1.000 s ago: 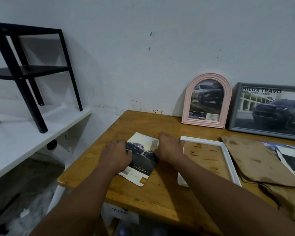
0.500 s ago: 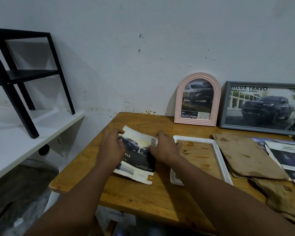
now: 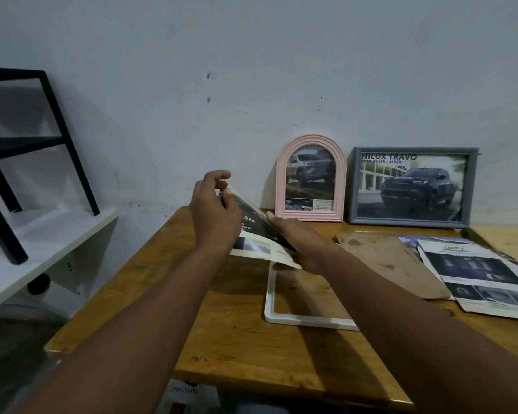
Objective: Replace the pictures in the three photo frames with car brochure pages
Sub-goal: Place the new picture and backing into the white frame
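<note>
Both hands hold a dark car brochure page (image 3: pixel 256 237) lifted off the wooden table (image 3: pixel 231 333). My left hand (image 3: pixel 214 213) pinches its upper left corner; my right hand (image 3: pixel 299 243) grips its right edge. The page hangs tilted above the far end of a white rectangular photo frame (image 3: pixel 270 309), which lies flat with bare wood showing through it. A pink arched frame (image 3: pixel 311 177) and a grey rectangular frame (image 3: pixel 412 186), each showing a car picture, lean upright against the wall behind.
Brown backing boards (image 3: pixel 392 264) lie right of the white frame, with loose brochure pages (image 3: pixel 476 276) beside them near the right edge. A white shelf (image 3: pixel 27 249) carrying a black metal stand (image 3: pixel 42 138) sits to the left of the table.
The brochure page was lying flat on the table under both hands; both hands have now lifted it and moved it right, over the white frame's far end.
</note>
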{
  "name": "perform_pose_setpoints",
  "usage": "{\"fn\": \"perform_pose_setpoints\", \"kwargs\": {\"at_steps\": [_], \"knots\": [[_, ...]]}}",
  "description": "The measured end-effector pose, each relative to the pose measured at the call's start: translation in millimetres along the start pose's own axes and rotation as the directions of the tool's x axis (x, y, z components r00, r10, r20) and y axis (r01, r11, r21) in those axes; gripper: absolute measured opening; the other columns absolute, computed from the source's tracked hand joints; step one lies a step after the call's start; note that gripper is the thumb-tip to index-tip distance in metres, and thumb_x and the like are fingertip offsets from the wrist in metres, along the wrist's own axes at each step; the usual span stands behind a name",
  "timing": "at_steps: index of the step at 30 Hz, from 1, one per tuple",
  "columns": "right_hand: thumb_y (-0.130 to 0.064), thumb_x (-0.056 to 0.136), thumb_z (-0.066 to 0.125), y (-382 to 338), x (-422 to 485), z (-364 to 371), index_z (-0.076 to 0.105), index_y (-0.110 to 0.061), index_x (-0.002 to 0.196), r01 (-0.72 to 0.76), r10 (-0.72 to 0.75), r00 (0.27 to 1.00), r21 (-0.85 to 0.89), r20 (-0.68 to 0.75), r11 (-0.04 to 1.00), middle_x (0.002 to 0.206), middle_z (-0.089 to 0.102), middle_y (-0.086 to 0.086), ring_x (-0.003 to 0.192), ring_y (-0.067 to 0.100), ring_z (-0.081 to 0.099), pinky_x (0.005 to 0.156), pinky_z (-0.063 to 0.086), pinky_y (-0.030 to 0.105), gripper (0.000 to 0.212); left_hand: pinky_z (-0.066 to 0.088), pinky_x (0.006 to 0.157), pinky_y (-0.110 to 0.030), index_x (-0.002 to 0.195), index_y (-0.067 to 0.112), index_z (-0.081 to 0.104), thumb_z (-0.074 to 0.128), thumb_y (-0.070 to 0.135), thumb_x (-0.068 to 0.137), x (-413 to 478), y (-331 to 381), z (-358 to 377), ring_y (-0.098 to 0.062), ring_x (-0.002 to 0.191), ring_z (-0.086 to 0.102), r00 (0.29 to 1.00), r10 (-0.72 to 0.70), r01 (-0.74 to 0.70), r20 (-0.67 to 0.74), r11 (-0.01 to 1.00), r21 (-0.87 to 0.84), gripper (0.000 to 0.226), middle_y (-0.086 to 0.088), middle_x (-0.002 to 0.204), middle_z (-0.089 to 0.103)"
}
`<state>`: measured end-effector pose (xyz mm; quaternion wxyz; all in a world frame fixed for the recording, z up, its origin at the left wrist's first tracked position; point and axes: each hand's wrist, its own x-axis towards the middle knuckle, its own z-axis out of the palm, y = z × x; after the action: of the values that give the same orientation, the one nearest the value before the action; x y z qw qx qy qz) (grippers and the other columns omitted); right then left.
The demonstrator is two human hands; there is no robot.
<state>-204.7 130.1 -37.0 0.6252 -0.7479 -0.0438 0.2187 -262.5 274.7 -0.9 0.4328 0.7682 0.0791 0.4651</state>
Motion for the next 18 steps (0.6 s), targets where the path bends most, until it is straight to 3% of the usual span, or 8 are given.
{"fn": "perform_pose_setpoints", "kwargs": {"at_steps": [3,7,11,15,18], "knots": [[-0.039,0.093,0.066,3,-9,-24,0.056,-0.021,0.12,0.088,-0.086,0.991,0.014,-0.102,0.996,0.115,0.064,0.007,0.102,0.024,0.063,0.081,0.058,0.037,0.034,0.043,0.068,0.001,0.124,0.019,0.061,0.058,0.005,0.099,-4,3,15,-0.01,0.101,0.057,0.992,-0.026,0.025,0.127,1.0,0.009,0.029,-0.002,0.117,0.059],[-0.019,0.093,0.067,19,-22,-60,0.044,-0.023,0.126,0.183,-0.274,0.929,-0.334,-0.249,0.925,0.114,0.056,0.004,0.095,0.014,0.058,0.065,0.049,0.023,0.04,0.049,0.067,-0.013,0.132,0.026,0.054,0.064,0.008,0.097,-34,-21,36,-0.011,0.103,0.058,0.895,-0.109,0.071,0.433,0.992,0.103,0.041,0.002,0.121,0.055],[-0.02,0.091,0.067,48,-31,-82,0.043,-0.023,0.133,0.052,-0.284,0.912,-0.605,-0.295,0.795,0.121,0.055,0.007,0.1,0.02,0.058,0.07,0.051,0.027,0.048,0.059,0.078,-0.027,0.142,0.033,0.047,0.065,0.01,0.096,-68,-42,48,-0.014,0.108,0.059,0.758,-0.233,0.149,0.609,0.971,0.186,0.055,0.004,0.124,0.056],[-0.018,0.09,0.066,72,-39,-84,0.053,-0.019,0.126,-0.025,-0.29,0.91,-0.735,-0.298,0.677,0.118,0.059,0.005,0.099,0.02,0.058,0.081,0.057,0.035,0.038,0.058,0.09,-0.041,0.147,0.034,0.04,0.071,0.018,0.092,-80,-55,50,-0.017,0.111,0.058,0.678,-0.174,-0.029,0.714,0.965,0.262,0.065,0.0,0.128,0.055],[-0.021,0.089,0.064,83,-44,-80,0.055,-0.018,0.124,-0.018,-0.347,0.894,-0.797,-0.283,0.604,0.114,0.059,0.005,0.097,0.019,0.057,0.081,0.055,0.034,0.036,0.057,0.093,-0.044,0.146,0.031,0.042,0.069,0.021,0.094,-81,-59,50,-0.018,0.114,0.058,0.665,-0.157,-0.092,0.73,0.953,0.289,0.06,-0.001,0.131,0.056]]}}
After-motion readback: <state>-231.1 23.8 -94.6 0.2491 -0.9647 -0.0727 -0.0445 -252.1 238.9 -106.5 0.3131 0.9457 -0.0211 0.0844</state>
